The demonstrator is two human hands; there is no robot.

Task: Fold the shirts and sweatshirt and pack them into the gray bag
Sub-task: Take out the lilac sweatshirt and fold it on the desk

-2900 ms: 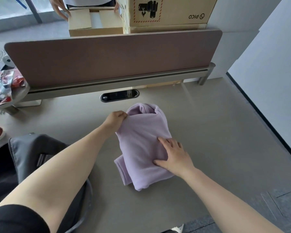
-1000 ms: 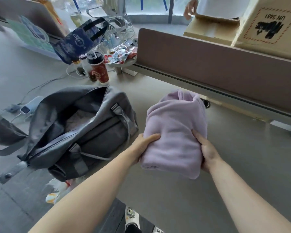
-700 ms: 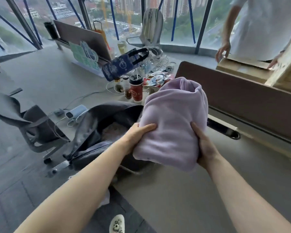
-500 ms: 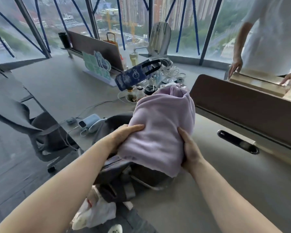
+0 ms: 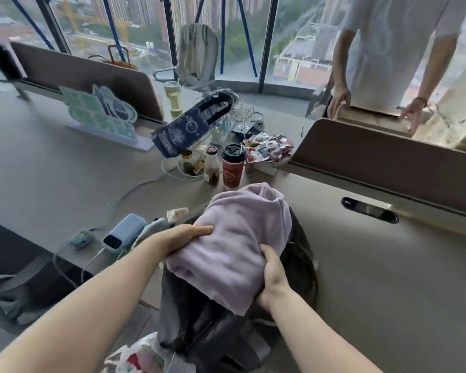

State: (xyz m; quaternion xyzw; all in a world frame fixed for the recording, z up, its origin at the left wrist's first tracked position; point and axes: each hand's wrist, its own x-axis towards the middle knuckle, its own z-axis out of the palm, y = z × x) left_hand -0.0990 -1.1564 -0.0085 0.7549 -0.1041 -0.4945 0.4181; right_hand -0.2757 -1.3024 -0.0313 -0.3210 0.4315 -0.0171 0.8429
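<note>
Both hands are on the folded lilac sweatshirt (image 5: 234, 246), which is held above the open mouth of the gray bag (image 5: 199, 327) at the near edge of the desk (image 5: 382, 278). The left hand (image 5: 178, 239) grips the bundle's left side, thumb lying over the top and fingers tucked beneath it. The right hand (image 5: 273, 275) clasps the right lower edge, its fingers curled under the cloth and out of sight. The bundle tilts, its rolled hood end pointing away from the person and its lower corner hanging over the bag's dark opening; whether it touches the bag's rim I can't quite tell from here.

Just beyond the sweatshirt stand a red paper cup (image 5: 233, 169) with a black lid and a small brown bottle (image 5: 211, 170), side by side. A pale blue power bank (image 5: 121, 235) lies on the desk left of the bag. Behind the brown divider panel (image 5: 388, 162), another person (image 5: 393, 49) in a white shirt leans both hands on a cardboard box.
</note>
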